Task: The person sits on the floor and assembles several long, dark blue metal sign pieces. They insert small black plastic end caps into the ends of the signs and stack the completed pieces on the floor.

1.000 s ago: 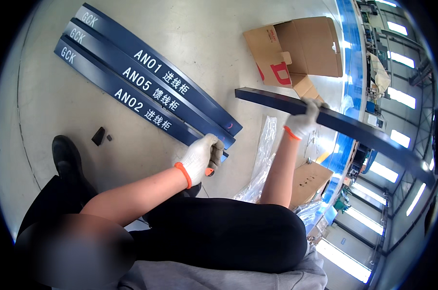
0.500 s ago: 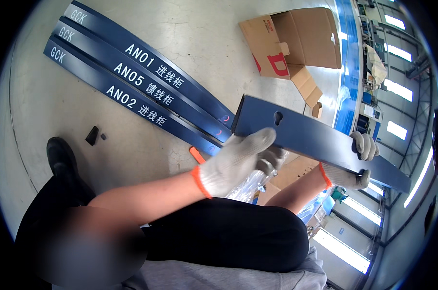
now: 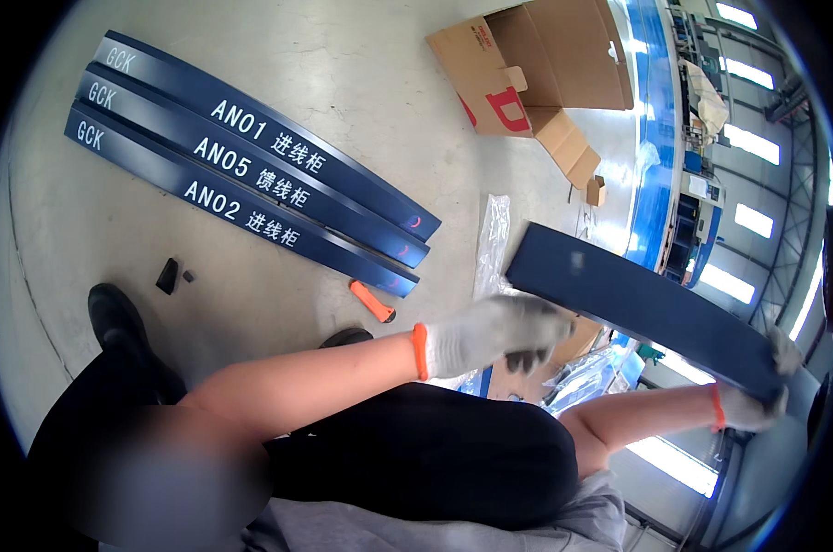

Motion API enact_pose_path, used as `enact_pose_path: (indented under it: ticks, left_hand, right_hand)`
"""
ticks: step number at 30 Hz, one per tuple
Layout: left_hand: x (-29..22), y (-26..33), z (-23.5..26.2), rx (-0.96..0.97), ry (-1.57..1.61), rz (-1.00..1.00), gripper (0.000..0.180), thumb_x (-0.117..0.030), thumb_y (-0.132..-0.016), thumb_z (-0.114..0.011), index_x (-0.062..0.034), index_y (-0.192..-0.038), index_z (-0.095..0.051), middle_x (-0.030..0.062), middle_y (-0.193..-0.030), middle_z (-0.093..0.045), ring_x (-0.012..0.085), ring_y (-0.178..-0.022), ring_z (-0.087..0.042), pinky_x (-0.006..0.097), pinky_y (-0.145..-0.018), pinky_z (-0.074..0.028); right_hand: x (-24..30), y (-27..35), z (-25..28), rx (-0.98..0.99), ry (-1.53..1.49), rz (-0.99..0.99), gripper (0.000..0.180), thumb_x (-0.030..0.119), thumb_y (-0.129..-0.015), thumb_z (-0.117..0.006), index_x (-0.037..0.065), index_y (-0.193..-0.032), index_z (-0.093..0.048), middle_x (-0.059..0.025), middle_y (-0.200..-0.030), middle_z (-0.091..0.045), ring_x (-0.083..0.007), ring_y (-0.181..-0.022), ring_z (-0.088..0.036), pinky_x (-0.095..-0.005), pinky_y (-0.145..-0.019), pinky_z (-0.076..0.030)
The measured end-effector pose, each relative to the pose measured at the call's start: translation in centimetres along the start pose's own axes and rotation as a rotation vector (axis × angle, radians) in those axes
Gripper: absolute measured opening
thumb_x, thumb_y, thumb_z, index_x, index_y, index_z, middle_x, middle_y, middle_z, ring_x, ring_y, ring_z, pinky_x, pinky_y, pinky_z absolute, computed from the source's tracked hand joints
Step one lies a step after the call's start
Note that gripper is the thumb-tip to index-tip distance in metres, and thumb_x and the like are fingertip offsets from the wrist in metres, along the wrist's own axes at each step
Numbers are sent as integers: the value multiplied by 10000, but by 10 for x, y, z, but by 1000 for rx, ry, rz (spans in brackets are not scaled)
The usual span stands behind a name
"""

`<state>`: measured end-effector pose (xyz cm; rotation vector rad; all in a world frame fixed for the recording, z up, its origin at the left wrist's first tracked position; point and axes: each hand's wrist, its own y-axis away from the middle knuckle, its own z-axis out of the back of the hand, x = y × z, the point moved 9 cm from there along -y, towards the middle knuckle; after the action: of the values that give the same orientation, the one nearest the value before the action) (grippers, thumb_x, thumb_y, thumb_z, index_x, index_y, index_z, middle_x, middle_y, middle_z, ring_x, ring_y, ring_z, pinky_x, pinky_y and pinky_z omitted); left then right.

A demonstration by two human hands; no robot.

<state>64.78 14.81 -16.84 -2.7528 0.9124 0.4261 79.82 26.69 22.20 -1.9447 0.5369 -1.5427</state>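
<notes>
A long dark blue metal panel (image 3: 637, 294) is held up at a slant on the right, a plain face toward me. My right hand (image 3: 764, 405), in a grey work glove with an orange cuff, grips its far end, fingers over one edge and palm at the other. Just below the panel's near end is my left hand (image 3: 499, 336), gloved alike and blurred by motion. Its fingers look loosely apart; I see nothing in them, and contact with the panel is unclear. Three similar lettered panels, a top one (image 3: 260, 129), a middle one (image 3: 251, 170) and a lower one (image 3: 237, 202), lie side by side on the floor.
An orange-handled tool (image 3: 372, 302) lies by the panels' ends. An open cardboard box (image 3: 563, 64) stands at the top, with clear plastic wrap (image 3: 493, 244) nearer me. Small black pieces (image 3: 167, 276) lie near my shoe (image 3: 115, 313). Machines (image 3: 697, 212) stand along the right.
The panel has turned, hiding its keyhole-slotted side, and has moved right and down. My right hand shifted right with it. My left hand has come off its near end. My view has also shifted slightly.
</notes>
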Motion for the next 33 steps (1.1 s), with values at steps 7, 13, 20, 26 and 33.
enact_pose_path:
  ticks: [7, 13, 20, 26, 33]
  left_hand:
    - [70, 39, 50, -175, -160, 167, 452, -401, -1115, -545, -11, -1030, -755, 15, -887, -627, 102, -816, -549, 279, -777, -470]
    - [64, 57, 96, -352, -69, 179, 448, -395, -1100, -537, -15, -1015, -759, 31, -843, -656, 113, -780, -592, 291, -732, -479]
    - [61, 87, 139, -526, -113, 52, 377, -395, -1092, -576, -45, -1090, -716, 20, -811, -629, 111, -699, -593, 275, -669, -494]
    - [-16, 94, 162, -701, -164, -175, 374, -265, -1073, -555, -6, -1327, -647, 43, -965, -667, 105, -793, -623, 250, -726, -499]
    - [-70, 63, 61, -396, -207, -188, 401, -146, -1084, -440, 44, -1390, -616, 76, -1135, -665, 134, -1012, -613, 274, -855, -510]
  right_hand:
    - [-58, -18, -30, -61, 108, 71, 348, 59, -582, -505, 101, -918, -427, -87, -836, -456, -231, -714, -465, -415, -766, -437]
    - [-344, 164, 12, -277, 393, -83, 410, 50, -717, -536, 80, -1122, -478, -66, -921, -525, -209, -797, -541, -423, -868, -500]
    - [-307, 178, 2, -208, 91, -189, 417, 48, -843, -558, 68, -1259, -536, -43, -985, -578, -193, -866, -605, -432, -956, -557]
    - [-199, 162, 35, -334, -390, -179, 370, 77, -755, -604, 57, -1112, -509, -31, -907, -456, -191, -804, -495, -392, -858, -485]
    - [-151, 188, 76, -444, -703, -189, 338, 34, -741, -649, 71, -1036, -487, -43, -905, -461, -202, -847, -510, -382, -854, -475]
